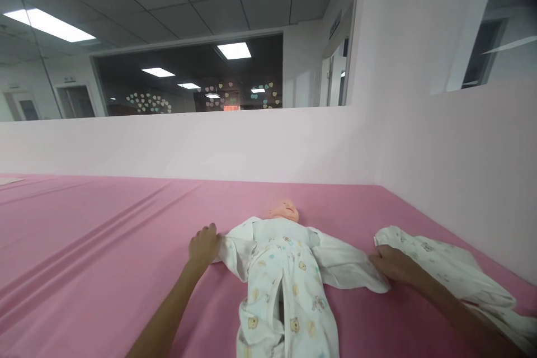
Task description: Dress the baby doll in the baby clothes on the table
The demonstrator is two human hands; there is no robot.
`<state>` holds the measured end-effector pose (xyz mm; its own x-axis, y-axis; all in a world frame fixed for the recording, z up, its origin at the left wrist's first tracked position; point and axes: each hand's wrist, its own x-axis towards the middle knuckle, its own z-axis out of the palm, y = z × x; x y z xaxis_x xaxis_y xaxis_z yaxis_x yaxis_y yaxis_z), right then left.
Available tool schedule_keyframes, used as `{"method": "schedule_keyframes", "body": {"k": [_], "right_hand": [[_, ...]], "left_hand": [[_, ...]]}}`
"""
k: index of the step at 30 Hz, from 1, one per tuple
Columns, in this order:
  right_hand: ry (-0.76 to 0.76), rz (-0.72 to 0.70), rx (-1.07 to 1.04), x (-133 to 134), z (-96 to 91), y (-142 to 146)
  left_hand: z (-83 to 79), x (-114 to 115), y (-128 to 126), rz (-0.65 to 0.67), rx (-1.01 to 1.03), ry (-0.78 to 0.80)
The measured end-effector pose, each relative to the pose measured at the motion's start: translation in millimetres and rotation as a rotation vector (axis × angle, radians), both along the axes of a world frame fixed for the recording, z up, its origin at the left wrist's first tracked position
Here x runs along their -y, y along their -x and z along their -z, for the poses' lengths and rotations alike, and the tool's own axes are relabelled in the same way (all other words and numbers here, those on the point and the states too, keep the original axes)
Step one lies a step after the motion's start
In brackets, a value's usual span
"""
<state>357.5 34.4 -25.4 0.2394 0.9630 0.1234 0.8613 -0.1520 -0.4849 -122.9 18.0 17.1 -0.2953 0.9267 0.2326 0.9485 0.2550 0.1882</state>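
A baby doll [285,211] lies on its back, its head at the far end. It wears a white long-sleeved baby top [274,229] and white open-crotch baby pants [308,291] printed with small bears. My left hand [205,245] is closed on the cuff of the left-side sleeve [237,251]. Out to the other side, my right hand [390,263] pinches the end of the right-side sleeve [348,263]. Both sleeves are spread outward from the body. The doll's own hands do not show.
A pink sheet [104,268] with creases covers the surface under the doll. White printed cloth [444,263] lies crumpled at the right, partly behind my right forearm. A white wall [188,145] with windows above borders the far side, and another wall [470,179] the right.
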Motion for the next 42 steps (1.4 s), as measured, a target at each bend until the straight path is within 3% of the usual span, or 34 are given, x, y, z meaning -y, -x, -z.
{"method": "schedule_keyframes", "body": {"k": [2,4,9,12,16,22,27,32,35,42], "right_hand": [[0.027,-0.069,0.078,1,-14.3,24],[-0.082,-0.139,0.113,4,-40.4,62],[-0.194,-0.693,0.091,2,-104.0,182],[-0.085,-0.881,0.33,-13,-113.6,240],[0.069,-0.952,0.44,-34,-96.8,287],[0.075,-0.896,0.499,-46,-74.5,297],[0.063,-0.912,0.501,-49,-83.7,274],[0.025,-0.89,0.538,-42,-92.5,265],[-0.036,-0.908,0.587,-35,-87.9,279],[-0.177,-1.157,0.732,-29,-59.2,329]], "left_hand": [[-3.5,-2,-15,0.099,0.045,-0.115],[-6.0,-5,-36,0.185,0.096,-0.191],[5.9,-17,-82,0.181,-0.1,-0.22],[16.7,-22,-90,0.088,-0.177,-0.195],[20.6,-19,-81,0.101,-0.208,-0.125],[17.6,-6,-49,0.089,-0.237,-0.037],[18.8,6,-17,0.023,-0.127,0.056],[23.0,12,-2,0.012,0.009,0.108],[28.4,12,0,0.037,0.08,0.06],[35.7,12,8,0.089,0.181,-0.005]]}}
